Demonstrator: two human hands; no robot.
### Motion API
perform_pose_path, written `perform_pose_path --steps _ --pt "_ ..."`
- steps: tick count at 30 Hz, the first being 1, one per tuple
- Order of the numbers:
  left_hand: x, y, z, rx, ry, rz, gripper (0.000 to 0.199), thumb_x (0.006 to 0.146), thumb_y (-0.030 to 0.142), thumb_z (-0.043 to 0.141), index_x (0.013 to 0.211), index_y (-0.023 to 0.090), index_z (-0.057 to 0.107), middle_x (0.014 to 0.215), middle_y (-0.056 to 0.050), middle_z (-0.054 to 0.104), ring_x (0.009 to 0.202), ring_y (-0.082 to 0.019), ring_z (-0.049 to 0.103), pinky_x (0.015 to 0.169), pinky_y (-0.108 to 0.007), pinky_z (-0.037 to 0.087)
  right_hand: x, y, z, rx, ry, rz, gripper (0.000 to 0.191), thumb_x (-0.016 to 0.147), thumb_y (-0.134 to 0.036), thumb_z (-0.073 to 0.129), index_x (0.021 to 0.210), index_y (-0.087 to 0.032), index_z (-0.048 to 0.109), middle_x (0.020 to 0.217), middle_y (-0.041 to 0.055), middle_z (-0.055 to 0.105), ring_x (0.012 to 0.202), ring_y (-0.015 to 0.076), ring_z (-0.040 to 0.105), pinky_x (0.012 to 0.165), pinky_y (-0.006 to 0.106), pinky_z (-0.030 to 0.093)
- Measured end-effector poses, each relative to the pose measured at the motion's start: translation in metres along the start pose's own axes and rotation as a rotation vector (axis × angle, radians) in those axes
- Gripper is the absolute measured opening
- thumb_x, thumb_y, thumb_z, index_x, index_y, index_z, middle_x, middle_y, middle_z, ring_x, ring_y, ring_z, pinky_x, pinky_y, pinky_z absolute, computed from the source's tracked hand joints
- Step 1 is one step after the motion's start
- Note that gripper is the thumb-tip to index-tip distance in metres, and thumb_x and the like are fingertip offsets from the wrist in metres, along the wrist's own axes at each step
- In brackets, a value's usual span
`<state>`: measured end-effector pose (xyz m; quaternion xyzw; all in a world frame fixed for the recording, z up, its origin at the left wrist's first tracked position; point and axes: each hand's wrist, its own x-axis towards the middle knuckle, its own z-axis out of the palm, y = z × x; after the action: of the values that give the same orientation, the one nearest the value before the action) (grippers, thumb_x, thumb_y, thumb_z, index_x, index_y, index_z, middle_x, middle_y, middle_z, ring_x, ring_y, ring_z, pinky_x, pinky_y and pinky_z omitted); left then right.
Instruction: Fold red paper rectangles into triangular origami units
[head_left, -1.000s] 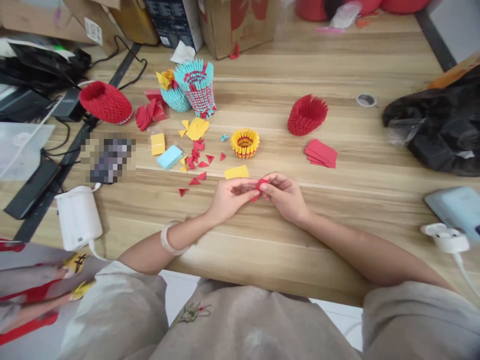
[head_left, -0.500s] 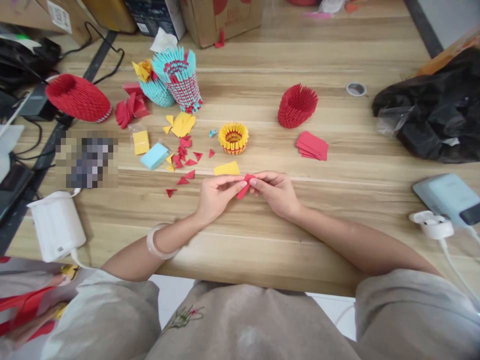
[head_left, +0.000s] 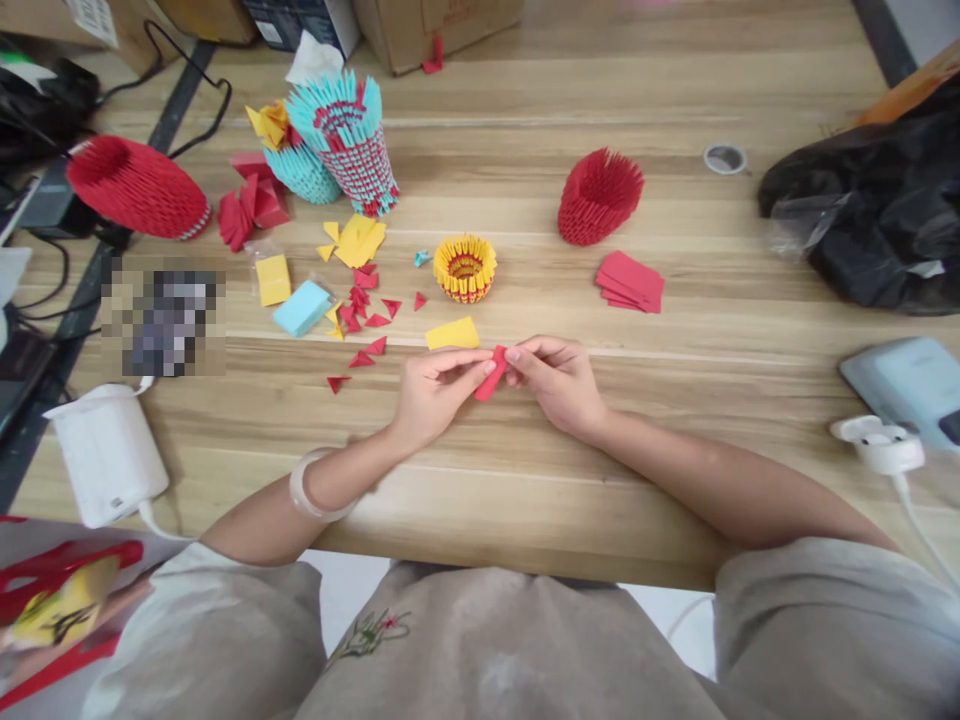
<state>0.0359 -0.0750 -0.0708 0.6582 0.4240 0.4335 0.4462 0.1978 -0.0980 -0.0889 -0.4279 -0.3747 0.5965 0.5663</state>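
Observation:
A narrow folded strip of red paper (head_left: 491, 376) is pinched between both my hands above the table. My left hand (head_left: 436, 395) grips its left edge with thumb and fingers. My right hand (head_left: 561, 385) pinches its upper right side. Just beyond the hands lies a yellow paper rectangle (head_left: 452, 333). Behind that stands a small yellow and red paper bowl (head_left: 465, 269). Several folded red triangles (head_left: 377, 346) are scattered to the left. A stack of red paper rectangles (head_left: 631, 282) lies to the right, in front of a red paper vase (head_left: 600, 197).
Far left stand a tall blue and red paper vase (head_left: 349, 145) and a large red one (head_left: 139, 188). Yellow slips (head_left: 360, 240) and a blue paper pad (head_left: 302, 307) lie nearby. A white charger (head_left: 109, 455) sits left; a black bag (head_left: 885, 200) and power bank (head_left: 907, 385) sit right.
The red strip shows a little more of its face, and my right fingers have shifted slightly to the right along it. The whole view has moved a little.

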Motion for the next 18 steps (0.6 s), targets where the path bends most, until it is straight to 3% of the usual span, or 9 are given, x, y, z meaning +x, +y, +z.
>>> perform_pose_path --steps 7,13,18 --pt "0.0 -0.003 0.001 -0.063 -0.032 -0.038 0.013 0.071 0.023 0.075 0.083 0.019 0.076 0.08 -0.004 0.075 0.068 -0.015 0.069 0.065 -0.024 0.057 0.001 0.001 -0.001 0.023 0.063 -0.024 0.021 0.074 -0.036 0.073 0.067 -0.017 0.067 0.055 -0.0025 0.062 0.05 0.0066 0.053 0.051 0.02 0.044" --pt "0.002 0.0 0.001 -0.04 0.069 0.076 0.01 0.07 0.018 0.075 0.079 0.019 0.076 0.077 -0.003 0.075 0.069 -0.013 0.069 0.066 -0.023 0.056 0.003 -0.007 0.001 -0.101 -0.07 0.027 0.021 0.07 -0.036 0.075 0.069 -0.016 0.07 0.059 -0.0005 0.066 0.052 0.0073 0.055 0.052 0.021 0.047" --pt "0.003 -0.001 0.001 -0.068 0.085 0.051 0.008 0.071 0.02 0.074 0.078 0.018 0.075 0.076 -0.003 0.074 0.067 -0.013 0.068 0.064 -0.023 0.056 0.003 -0.01 0.0 -0.195 -0.118 0.02 0.02 0.072 -0.036 0.073 0.07 -0.016 0.071 0.06 0.0006 0.067 0.054 0.0086 0.057 0.054 0.022 0.049"
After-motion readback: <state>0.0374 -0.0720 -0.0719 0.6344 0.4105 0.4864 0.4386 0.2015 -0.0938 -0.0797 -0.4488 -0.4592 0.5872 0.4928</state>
